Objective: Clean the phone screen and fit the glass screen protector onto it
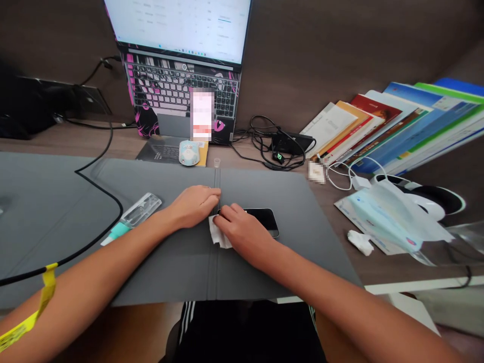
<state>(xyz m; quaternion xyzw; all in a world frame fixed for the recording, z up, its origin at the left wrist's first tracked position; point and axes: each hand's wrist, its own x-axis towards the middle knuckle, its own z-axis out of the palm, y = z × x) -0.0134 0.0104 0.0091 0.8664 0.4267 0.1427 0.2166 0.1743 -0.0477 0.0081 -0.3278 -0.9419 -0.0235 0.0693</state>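
Across the grey desk mat lies a flat black phone, probably slick, best edge-held; the right hand, overlapping it, clasps soft-looking white tissue; the left hand's grip I can't tell.

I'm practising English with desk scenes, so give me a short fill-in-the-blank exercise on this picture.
1. Touching a white tissue, the right hand partly covers a black-screened ____.
2. A clear bottle lies beside the ____ forearm.
3. The mat is ____ in colour.
4. Beyond the mouse stands an open ____.

Missing words: phone; left; gray; laptop.
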